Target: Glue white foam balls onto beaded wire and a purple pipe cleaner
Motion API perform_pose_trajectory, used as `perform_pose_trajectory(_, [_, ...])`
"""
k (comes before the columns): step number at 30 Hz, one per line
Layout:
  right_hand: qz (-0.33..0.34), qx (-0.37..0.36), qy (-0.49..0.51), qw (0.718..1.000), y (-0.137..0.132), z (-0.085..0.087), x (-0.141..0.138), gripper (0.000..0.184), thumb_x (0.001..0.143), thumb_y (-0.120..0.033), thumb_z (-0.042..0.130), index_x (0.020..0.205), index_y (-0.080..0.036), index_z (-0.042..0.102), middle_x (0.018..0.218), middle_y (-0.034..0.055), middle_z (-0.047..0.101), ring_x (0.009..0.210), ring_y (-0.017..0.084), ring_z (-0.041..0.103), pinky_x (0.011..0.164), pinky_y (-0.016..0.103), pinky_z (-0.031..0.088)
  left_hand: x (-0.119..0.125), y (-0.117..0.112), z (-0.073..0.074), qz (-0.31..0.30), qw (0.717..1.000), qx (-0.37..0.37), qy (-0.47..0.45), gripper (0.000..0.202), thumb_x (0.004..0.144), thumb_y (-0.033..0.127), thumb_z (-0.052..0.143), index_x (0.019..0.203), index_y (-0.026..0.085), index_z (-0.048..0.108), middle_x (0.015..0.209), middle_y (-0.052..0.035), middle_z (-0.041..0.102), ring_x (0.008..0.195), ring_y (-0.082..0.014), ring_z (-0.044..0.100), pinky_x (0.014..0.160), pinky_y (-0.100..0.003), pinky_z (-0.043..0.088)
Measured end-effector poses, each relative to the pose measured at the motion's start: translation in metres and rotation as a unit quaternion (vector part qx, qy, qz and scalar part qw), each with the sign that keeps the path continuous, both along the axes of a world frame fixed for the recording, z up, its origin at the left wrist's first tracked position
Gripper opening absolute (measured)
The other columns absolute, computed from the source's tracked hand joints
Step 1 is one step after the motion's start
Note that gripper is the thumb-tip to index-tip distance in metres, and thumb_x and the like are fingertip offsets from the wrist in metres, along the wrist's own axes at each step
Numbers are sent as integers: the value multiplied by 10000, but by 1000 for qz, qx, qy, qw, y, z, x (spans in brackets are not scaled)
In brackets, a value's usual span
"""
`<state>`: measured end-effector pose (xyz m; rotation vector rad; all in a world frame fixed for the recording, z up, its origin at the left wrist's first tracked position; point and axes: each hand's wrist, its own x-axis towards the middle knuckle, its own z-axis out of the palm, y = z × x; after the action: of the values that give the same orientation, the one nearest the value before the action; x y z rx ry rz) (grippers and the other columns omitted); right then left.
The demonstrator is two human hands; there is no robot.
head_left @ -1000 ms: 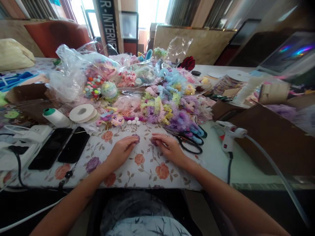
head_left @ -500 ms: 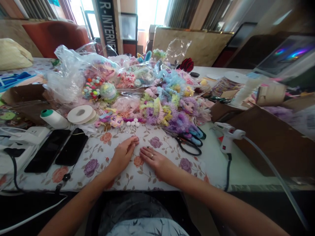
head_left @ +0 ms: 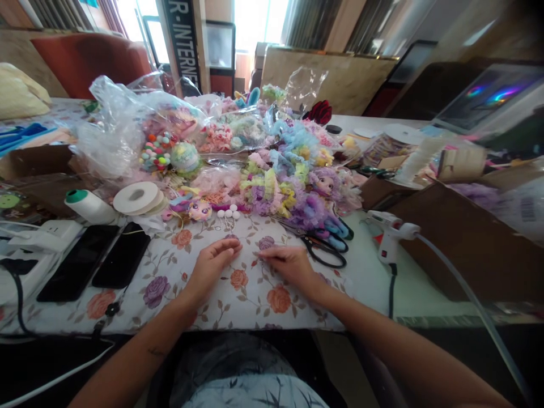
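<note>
On the flowered table [head_left: 255,303], the left hand [head_left: 211,265] rests with fingers loosely together. The right hand [head_left: 290,264] has its fingers pinched, on what I cannot tell. This is best worked low and slow, clear of the scissors [head_left: 325,250].

Daylight glares through a window [head_left: 255,22] at top centre, between a black lettered sign [head_left: 182,39] and grey curtains [head_left: 306,22], with a red-brown sofa [head_left: 85,59] upper left and a beige board [head_left: 331,76] behind the flower-patterned tabletop [head_left: 250,300].

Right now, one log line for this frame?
left hand: palm down on tablecloth | right hand: fingers together on tablecloth, hold unclear | scissors: beside right hand | glue gun: farther right
</note>
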<state>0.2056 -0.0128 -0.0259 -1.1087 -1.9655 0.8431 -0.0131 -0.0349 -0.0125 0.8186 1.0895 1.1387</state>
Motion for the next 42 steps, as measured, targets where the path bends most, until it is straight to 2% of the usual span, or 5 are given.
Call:
perform_pose_trajectory(4, [-24, -114, 94, 989, 8, 18, -12, 190, 803, -298, 699, 884, -147, 780, 818, 76, 788, 753, 248, 757, 694, 363, 632, 17, 1, 10, -26, 971, -147, -186, 198, 883, 139, 513, 907, 82, 701, 1050, -169, 730, 1066, -232, 675, 1046, -376, 473])
perform_pose_trajectory(11, [162, 124, -130, 970, 5, 40, -34, 278, 879, -54, 510, 942, -191, 743, 1081, 90, 748, 955, 191, 713, 862, 318, 567, 31, 10, 10, 7, 946, -201, -254, 324, 946, 127, 401, 766, 124, 671, 809, -82, 712, 811, -147, 679, 958, -296, 514])
perform_pose_trajectory(26, [82, 157, -153, 972, 17, 30, -15, 379, 938, -107, 422, 1225, -197, 652, 1220, 112, 693, 1098, 208, 674, 941, 351, 557, 2, 16, 21, 115, 933, -221, -259, 260, 929, 77, 439, 815, 119, 669, 792, -74, 694, 794, -132, 676, 867, -254, 549])
perform_pose_trajectory(33, [152, 191, -284, 927, -3, 3, -30, 443, 937, -106, 411, 1359, -1, 495, 1417, 261, 496, 1369, 298, 432, 1100, 486, 419, -4, 22, 33, 172, 920, -213, -281, 243, 919, 42, 413, 874, 99, 644, 761, -72, 675, 751, -126, 683, 772, -242, 576])
perform_pose_trajectory(42, [238, 374, -306, 843, -26, 7, 14, 304, 959, -118, 450, 1116, 32, 663, 1145, 263, 691, 1124, 319, 656, 954, 428, 566, -5, 24, 28, 166, 918, -214, -289, 217, 903, 24, 434, 869, 99, 635, 757, -66, 672, 741, -130, 680, 768, -235, 571])
